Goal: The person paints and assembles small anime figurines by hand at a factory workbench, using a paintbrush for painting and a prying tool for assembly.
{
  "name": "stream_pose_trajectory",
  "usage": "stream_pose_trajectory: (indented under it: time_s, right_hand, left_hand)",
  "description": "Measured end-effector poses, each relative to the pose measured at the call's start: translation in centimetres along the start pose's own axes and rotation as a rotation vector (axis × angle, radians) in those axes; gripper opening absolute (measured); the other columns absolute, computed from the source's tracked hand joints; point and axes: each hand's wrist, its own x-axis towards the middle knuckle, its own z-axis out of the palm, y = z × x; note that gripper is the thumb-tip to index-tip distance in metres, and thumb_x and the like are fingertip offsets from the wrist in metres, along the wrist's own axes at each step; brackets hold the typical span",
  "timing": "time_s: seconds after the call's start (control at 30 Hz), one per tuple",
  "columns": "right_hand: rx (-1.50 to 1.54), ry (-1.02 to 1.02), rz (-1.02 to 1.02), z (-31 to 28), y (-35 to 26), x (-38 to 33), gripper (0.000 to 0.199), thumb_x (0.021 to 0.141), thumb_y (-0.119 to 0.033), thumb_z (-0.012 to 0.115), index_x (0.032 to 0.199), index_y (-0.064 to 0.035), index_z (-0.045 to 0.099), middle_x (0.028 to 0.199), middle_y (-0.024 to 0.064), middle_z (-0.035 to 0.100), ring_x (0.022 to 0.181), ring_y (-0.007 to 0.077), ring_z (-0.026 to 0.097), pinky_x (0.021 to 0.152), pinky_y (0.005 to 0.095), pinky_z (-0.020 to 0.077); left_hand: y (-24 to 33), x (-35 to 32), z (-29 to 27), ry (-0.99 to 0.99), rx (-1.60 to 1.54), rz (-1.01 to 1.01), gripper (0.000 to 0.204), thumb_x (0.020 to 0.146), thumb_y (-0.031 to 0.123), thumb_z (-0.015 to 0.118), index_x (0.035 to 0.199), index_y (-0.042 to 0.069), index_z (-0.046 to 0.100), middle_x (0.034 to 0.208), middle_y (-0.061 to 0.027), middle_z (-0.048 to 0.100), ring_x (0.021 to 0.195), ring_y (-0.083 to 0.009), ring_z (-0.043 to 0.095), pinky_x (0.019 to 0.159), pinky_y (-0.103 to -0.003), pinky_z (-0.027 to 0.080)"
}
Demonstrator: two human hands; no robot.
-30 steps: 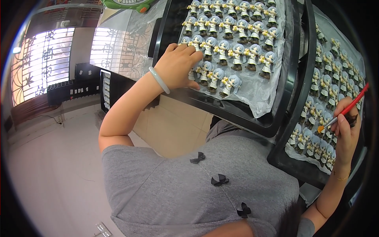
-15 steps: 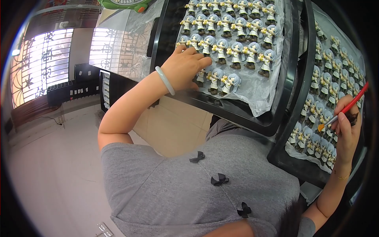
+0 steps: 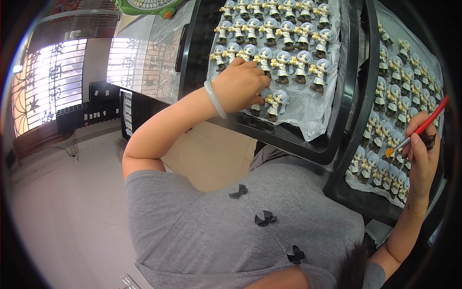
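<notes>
While reaching low across the front row, left hand [image 3: 240, 86]: bends fingers down among the figures; cannot tell whether grasping one or only touching, with fingertips partly hidden. Could hook a neighbour and push it askew if pulled sideways.
End figure [image 3: 275, 102]: rests just beside the left fingertips, on the near side of the left tray [image 3: 347, 96]. Could get nudged toward the rim by a careless knuckle.
Other figures in the left tray [image 3: 283, 65]: sit in close rows beyond the hand. Leave little finger room, so could rub against each other if jostled.
Paper lining [image 3: 314, 127]: wrinkles toward the near right corner. Could drag several figures out of line if caught under a finger.
Bracelet [image 3: 215, 99]: circles the left wrist, near the front rim. Could knock the rim if lowered.
Right hand [image 3: 421, 156]: grips the red-handled brush [image 3: 430, 119] like a pen; shows a dark brown piece [image 3: 428, 140] against the fingers, cannot tell whether held. Could drop that piece if merely pinched loosely.
Brush tip [image 3: 389, 152]: hangs over figures in the right tray [image 3: 358, 206], touching or not unclear. Could smear finished surfaces if wet and allowed to dip.
</notes>
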Motion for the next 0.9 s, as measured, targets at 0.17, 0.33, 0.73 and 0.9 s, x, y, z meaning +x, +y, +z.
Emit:
stream_pose_trajectory:
  time_s: [0.17,0.33,0.73,0.9]
  right_hand:
    - [-0.003,-0.015,0.022,0.0,-0.1,0.1,0.016,0.080,-0.020,0.046,0.083,-0.0046,0.050,0.077,0.0001,0.045,0.055,0.0025,0.040,0.050,0.0150,0.0350]
    - [-0.017,-0.014,-0.011,-0.1,0.0,0.3,0.016,0.080,-0.020,0.046,0.083,-0.0044,0.050,0.077,0.0001,0.046,0.054,0.0022,0.040,0.049,0.0151,0.0350]
    - [0.321,0.030,-0.059,-0.8,-1.7,0.9,0.008,0.078,-0.010,0.050,0.082,-0.0035,0.052,0.077,0.0013,0.050,0.058,0.0046,0.046,0.051,0.0171,0.0379]
    - [0.309,-0.114,0.001,0.6,-1.7,0.7,0.002,0.073,-0.003,0.049,0.074,-0.0021,0.051,0.063,-0.0020,0.047,0.053,0.0033,0.044,0.047,0.0190,0.0346]
  left_hand:
    - [0.4,0.2,-0.2,0.083,0.065,-0.046,0.027,0.064,0.021,0.065,0.089,0.015,0.058,0.081,0.0000,0.055,0.085,-0.0189,0.051,0.079,-0.033,0.037]
    - [1.2,0.7,-1.8,0.166,0.067,-0.024,0.029,0.063,0.018,0.064,0.091,0.016,0.058,0.084,0.0005,0.054,0.086,-0.0183,0.050,0.080,-0.034,0.036]
    - [2.5,5.6,-6.8,0.177,-0.153,0.242,0.034,0.068,0.010,0.066,0.100,0.011,0.056,0.086,-0.0052,0.055,0.081,-0.0251,0.052,0.075,-0.036,0.038]
    - [5.8,19.1,-10.5,0.514,0.195,0.330,0.014,0.075,0.019,0.058,0.085,0.010,0.061,0.082,-0.0069,0.059,0.084,-0.0259,0.053,0.075,-0.037,0.039]
